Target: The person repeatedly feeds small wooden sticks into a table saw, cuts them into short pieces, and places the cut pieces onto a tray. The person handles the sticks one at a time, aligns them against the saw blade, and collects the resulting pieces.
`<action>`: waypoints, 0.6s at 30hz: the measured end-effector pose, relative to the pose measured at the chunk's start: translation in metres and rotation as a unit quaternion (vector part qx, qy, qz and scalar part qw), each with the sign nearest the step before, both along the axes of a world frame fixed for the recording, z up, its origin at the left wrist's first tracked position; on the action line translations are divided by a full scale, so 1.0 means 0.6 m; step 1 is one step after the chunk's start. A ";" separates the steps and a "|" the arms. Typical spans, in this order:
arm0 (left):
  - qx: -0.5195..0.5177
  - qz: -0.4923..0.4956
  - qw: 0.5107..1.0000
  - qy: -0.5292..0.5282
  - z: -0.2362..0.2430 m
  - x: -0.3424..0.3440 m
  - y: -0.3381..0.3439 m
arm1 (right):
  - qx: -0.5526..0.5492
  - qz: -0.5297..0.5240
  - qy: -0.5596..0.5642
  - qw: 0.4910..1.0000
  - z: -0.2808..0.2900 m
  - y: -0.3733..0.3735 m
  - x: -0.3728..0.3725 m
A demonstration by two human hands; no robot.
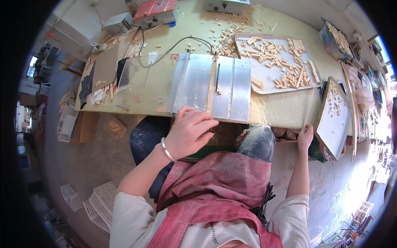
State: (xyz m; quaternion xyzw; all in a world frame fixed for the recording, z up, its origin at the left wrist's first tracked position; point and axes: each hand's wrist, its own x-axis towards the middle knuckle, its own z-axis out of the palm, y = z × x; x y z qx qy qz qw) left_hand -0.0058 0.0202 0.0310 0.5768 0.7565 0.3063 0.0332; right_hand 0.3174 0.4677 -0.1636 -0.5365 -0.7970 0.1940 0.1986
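My left hand (192,128), wearing a silver bangle, is loosely curled with fingers apart over the front edge of a silver metal saw plate (240,91). I see nothing held in it. A wooden strip (211,93) and dark slot run along the plate, with small wood pieces (219,91) beside the slot. My right hand (305,133) is closed at the table's front edge, right of the plate; what it grips is too small to make out. It is nearest a tilted framed board (335,120) scattered with small pieces.
A pale bench (273,115) holds a tray (254,91) of wooden blocks, a red machine (155,10), cables, a clear sheet (144,82), brown board (105,66) and dark gloves (87,87). A bin of blocks (333,45) stands back right. White crates (101,202) lie on the floor.
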 end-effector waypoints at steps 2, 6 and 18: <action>0.026 0.068 0.997 0.028 0.007 0.003 -0.039 | 0.016 -0.026 0.039 0.999 -0.003 -0.005 0.017; 0.032 0.230 0.972 0.043 -0.010 -0.008 -0.146 | -0.102 0.096 0.203 0.969 0.085 -0.086 0.009; -0.004 0.400 0.913 0.081 -0.139 -0.034 -0.285 | -0.054 0.410 0.031 0.910 0.272 -0.226 -0.162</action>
